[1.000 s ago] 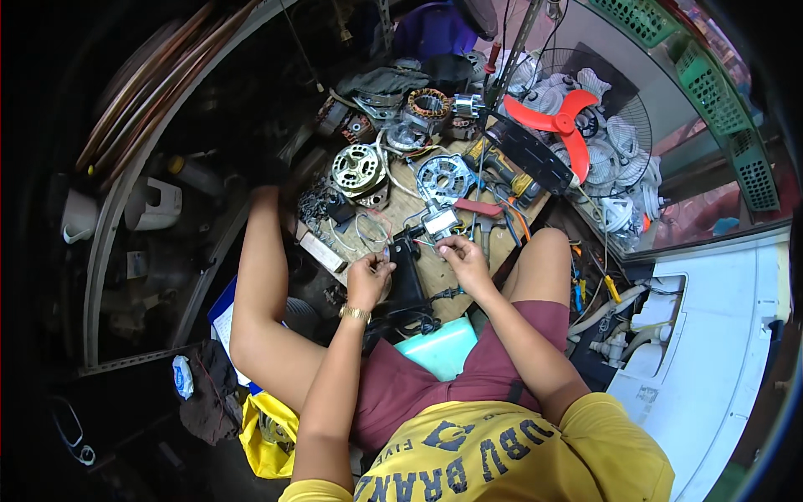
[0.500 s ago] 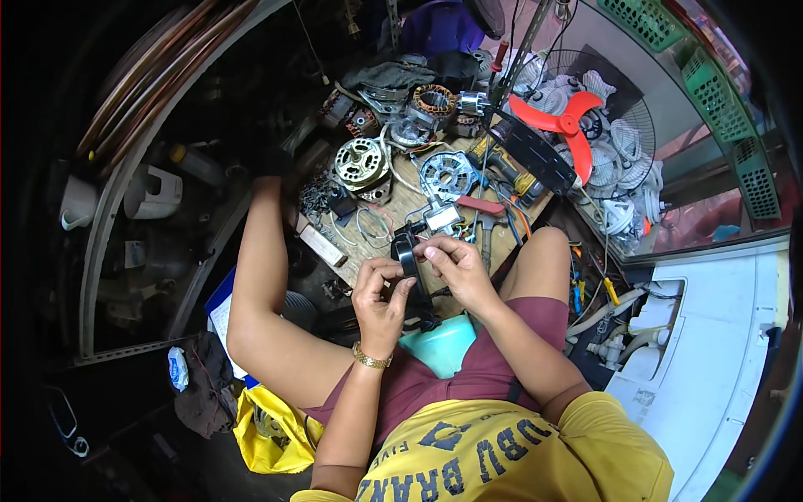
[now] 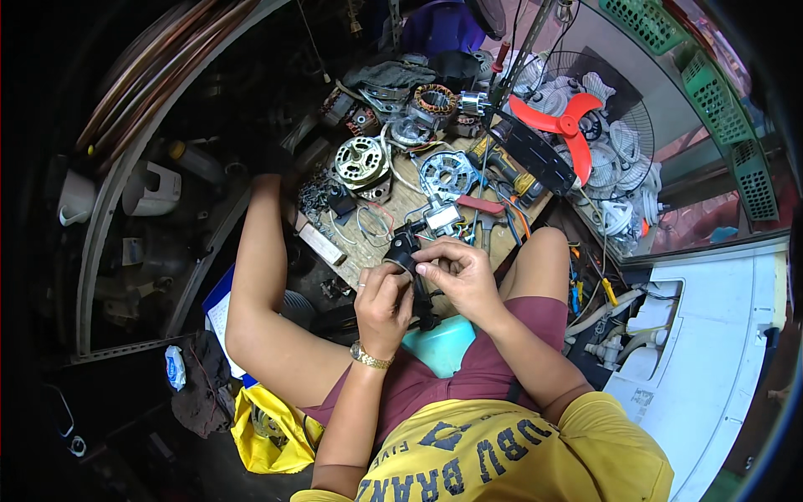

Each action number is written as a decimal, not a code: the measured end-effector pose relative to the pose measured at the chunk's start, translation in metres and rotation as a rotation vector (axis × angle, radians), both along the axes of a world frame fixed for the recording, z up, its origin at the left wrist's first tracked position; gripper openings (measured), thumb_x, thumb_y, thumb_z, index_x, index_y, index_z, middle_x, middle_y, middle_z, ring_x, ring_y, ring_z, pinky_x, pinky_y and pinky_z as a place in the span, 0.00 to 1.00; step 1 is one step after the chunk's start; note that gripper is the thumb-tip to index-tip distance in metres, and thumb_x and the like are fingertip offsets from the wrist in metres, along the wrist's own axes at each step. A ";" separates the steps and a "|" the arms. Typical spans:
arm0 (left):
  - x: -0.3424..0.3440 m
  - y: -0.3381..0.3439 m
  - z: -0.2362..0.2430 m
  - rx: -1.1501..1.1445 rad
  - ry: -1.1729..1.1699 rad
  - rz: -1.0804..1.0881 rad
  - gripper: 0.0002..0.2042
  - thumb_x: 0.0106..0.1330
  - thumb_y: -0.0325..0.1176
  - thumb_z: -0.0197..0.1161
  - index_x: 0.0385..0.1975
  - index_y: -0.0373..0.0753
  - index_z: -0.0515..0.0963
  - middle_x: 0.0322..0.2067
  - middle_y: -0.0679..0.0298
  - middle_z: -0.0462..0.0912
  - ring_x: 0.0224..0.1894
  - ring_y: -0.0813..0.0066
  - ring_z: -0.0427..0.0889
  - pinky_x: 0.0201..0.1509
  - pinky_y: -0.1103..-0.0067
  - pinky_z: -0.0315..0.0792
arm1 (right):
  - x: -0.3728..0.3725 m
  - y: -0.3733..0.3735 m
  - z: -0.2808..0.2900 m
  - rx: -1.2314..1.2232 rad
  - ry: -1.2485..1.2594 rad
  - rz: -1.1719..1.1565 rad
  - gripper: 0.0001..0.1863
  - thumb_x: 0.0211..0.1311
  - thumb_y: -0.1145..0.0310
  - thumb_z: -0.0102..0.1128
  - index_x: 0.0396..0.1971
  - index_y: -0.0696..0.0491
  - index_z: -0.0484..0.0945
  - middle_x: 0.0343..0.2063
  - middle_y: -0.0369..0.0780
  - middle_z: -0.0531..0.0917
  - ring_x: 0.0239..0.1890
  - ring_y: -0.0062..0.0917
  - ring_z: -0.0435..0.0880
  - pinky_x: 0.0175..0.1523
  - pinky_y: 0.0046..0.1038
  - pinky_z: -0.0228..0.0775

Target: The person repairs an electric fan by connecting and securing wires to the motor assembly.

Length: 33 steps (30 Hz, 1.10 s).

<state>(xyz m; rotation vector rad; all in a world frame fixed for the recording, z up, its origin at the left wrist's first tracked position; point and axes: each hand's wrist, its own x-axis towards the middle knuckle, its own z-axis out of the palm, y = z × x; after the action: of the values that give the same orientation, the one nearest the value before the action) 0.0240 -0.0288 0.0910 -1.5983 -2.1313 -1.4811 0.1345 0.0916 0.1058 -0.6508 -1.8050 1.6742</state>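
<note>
Over my lap, both hands meet at a glossy black round part (image 3: 402, 250) whose exact kind I cannot make out. My left hand (image 3: 383, 305), with a gold watch on its wrist, grips the near side with curled fingers. On the other side, the thumb and fingers of my right hand (image 3: 458, 274) pinch at its edge; whatever lies between those fingertips is too small to name. Just beyond stands a small silver-and-white box-shaped part (image 3: 442, 219) with wires. Below my hands a turquoise piece (image 3: 441, 347) rests between my thighs.
A wooden board (image 3: 368, 238) carries a round metal motor cover (image 3: 360, 161), a blue ring-shaped housing (image 3: 449, 174), a yellow-black power drill (image 3: 519, 180) and a red-handled hammer (image 3: 481, 205). A red fan blade (image 3: 569, 125) stands at far right. A yellow bag (image 3: 272, 435) lies at left.
The black round part has tilted, showing a different side. My left hand has turned, its fingers more curled with the back of the hand showing. My right hand stays close beside it.
</note>
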 end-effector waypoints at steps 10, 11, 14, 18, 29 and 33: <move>-0.004 -0.004 0.006 -0.045 0.074 -0.023 0.13 0.47 0.17 0.70 0.31 0.36 0.77 0.35 0.57 0.80 0.36 0.55 0.77 0.41 0.68 0.72 | 0.003 -0.001 0.010 0.259 -0.027 -0.061 0.05 0.52 0.79 0.71 0.29 0.60 0.84 0.24 0.36 0.79 0.20 0.15 0.68 0.26 0.21 0.60; -0.006 -0.005 0.006 -0.047 0.082 -0.037 0.13 0.47 0.17 0.71 0.31 0.36 0.77 0.35 0.57 0.80 0.36 0.56 0.77 0.40 0.68 0.72 | 0.003 -0.001 0.010 0.259 -0.027 -0.060 0.05 0.52 0.79 0.71 0.29 0.60 0.84 0.24 0.36 0.79 0.20 0.15 0.68 0.26 0.21 0.60; -0.006 -0.005 0.005 -0.038 0.067 -0.058 0.13 0.47 0.17 0.71 0.31 0.37 0.77 0.35 0.58 0.80 0.36 0.56 0.77 0.40 0.68 0.72 | 0.005 0.003 0.011 0.259 -0.052 -0.008 0.05 0.52 0.78 0.71 0.30 0.59 0.83 0.24 0.35 0.79 0.19 0.15 0.67 0.26 0.21 0.60; -0.007 -0.007 0.003 -0.027 0.061 -0.080 0.13 0.49 0.19 0.71 0.35 0.38 0.79 0.37 0.60 0.80 0.36 0.59 0.77 0.37 0.70 0.73 | 0.007 0.011 0.012 0.176 -0.088 0.080 0.06 0.53 0.77 0.71 0.32 0.58 0.83 0.25 0.35 0.79 0.19 0.15 0.67 0.26 0.21 0.60; -0.011 -0.014 0.017 -0.133 0.160 -0.168 0.12 0.49 0.20 0.70 0.32 0.39 0.79 0.34 0.63 0.80 0.33 0.61 0.77 0.34 0.71 0.73 | 0.012 0.016 0.024 0.346 -0.128 0.177 0.07 0.53 0.77 0.71 0.32 0.58 0.82 0.26 0.39 0.78 0.25 0.26 0.76 0.30 0.27 0.66; -0.012 -0.017 0.017 -0.158 0.194 -0.188 0.12 0.48 0.21 0.70 0.32 0.40 0.79 0.35 0.65 0.81 0.33 0.63 0.77 0.33 0.72 0.73 | 0.014 0.015 0.024 0.418 -0.098 0.177 0.07 0.53 0.76 0.70 0.31 0.58 0.81 0.28 0.42 0.79 0.30 0.36 0.79 0.37 0.33 0.72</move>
<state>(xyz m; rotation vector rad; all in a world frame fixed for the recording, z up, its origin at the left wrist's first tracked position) 0.0117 -0.0453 0.1079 -1.9563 -2.0832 -1.1688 0.1480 0.1068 0.1295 -0.4038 -2.2502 1.3228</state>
